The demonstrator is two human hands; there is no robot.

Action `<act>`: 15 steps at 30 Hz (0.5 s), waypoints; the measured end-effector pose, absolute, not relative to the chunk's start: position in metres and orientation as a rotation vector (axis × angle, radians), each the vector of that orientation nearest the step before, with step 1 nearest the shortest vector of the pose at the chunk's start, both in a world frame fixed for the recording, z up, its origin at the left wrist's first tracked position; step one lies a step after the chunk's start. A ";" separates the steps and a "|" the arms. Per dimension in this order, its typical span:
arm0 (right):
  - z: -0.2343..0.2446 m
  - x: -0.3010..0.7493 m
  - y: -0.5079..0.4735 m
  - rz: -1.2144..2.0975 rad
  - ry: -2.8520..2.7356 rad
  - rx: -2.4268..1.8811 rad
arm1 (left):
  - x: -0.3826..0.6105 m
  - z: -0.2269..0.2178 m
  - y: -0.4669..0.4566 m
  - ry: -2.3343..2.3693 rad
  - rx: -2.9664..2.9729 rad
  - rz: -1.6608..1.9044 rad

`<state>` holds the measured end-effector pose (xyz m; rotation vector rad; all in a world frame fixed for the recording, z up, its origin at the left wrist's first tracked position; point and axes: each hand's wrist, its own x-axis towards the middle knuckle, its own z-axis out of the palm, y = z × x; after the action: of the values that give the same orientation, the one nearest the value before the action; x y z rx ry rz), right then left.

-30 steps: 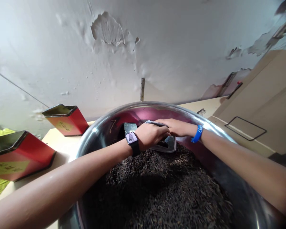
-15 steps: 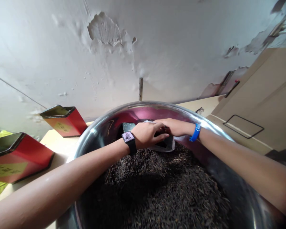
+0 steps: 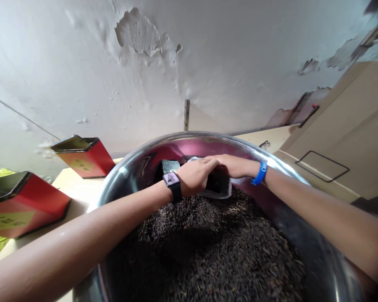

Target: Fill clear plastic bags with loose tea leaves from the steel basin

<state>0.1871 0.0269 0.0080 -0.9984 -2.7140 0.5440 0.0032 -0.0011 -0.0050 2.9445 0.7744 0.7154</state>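
Observation:
A large shiny metal bowl (image 3: 122, 174) is heaped with dark loose tea leaves (image 3: 208, 243). At its far side lies a silver foil bag (image 3: 220, 189) with its mouth open and dark tea inside. My left hand (image 3: 195, 177), a black watch on its wrist, curls over the bag's near left edge. My right hand (image 3: 234, 165), with a blue wristband, lies over the bag's top edge, fingers meeting the left hand. Both hands are closed on the bag. A dark flat object (image 3: 169, 166) stands just behind my left wrist.
Two open red tins stand on the pale table left of the bowl, one near (image 3: 22, 205) and one farther back (image 3: 83, 151). A peeling white wall (image 3: 208, 63) rises behind. A beige cabinet (image 3: 349, 138) is on the right.
My left hand has shifted a little up and right over the bag's mouth, fingers now tucked closer to my right hand. The bag's opening shows wider and darker.

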 end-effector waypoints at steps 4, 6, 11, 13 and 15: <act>0.007 0.186 0.028 0.494 -2.707 -0.955 | 0.005 0.002 -0.008 0.725 2.993 0.805; 0.010 0.185 0.026 0.488 -2.719 -0.998 | 0.007 0.009 -0.017 0.629 3.019 0.774; 0.016 0.185 0.021 0.471 -2.731 -1.100 | 0.015 0.012 -0.043 0.341 2.818 0.360; 0.015 0.186 0.022 0.469 -2.741 -1.109 | 0.018 0.001 -0.050 0.292 2.642 0.102; 0.014 0.188 0.025 0.468 -2.746 -1.101 | 0.019 -0.014 -0.054 0.322 2.569 -0.069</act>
<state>0.1876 0.0246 0.0138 -1.1015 -2.7462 0.4683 0.0193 -0.0535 -0.0144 2.5689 0.3216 -0.0689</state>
